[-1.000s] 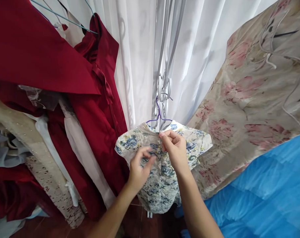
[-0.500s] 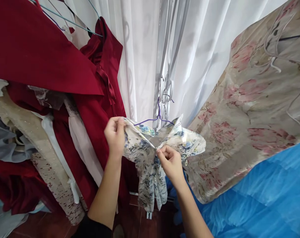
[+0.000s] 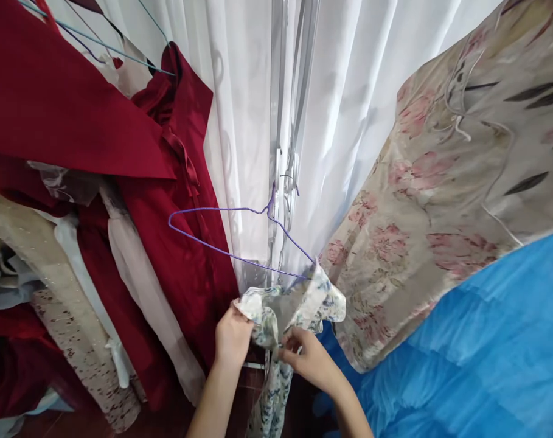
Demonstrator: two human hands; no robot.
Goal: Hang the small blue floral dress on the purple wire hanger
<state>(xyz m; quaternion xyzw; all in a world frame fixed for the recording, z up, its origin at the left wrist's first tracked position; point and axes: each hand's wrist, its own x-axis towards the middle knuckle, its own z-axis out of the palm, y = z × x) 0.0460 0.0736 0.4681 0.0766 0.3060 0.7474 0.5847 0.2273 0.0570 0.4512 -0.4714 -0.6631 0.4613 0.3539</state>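
A white dress with a blue floral print hangs by one shoulder from the right end of a purple wire hanger. The hanger's left arm is bare. My left hand pinches the left shoulder of the dress, below the hanger. Lower at the front neckline, my right hand grips the fabric between thumb and fingers. The lower part of the dress hangs down past the bottom of the view. The hanger's hook sits on a white metal fitting in front of the curtain.
Dark red garments hang at the left, beside a beige sequined one. At the right hang a beige dress with pink flowers and a bright blue ruffled garment. A white curtain covers the back.
The left shoulder of the dress has come off the hanger, baring its left arm. Both hands have moved down with the fabric, the left one also to the right.
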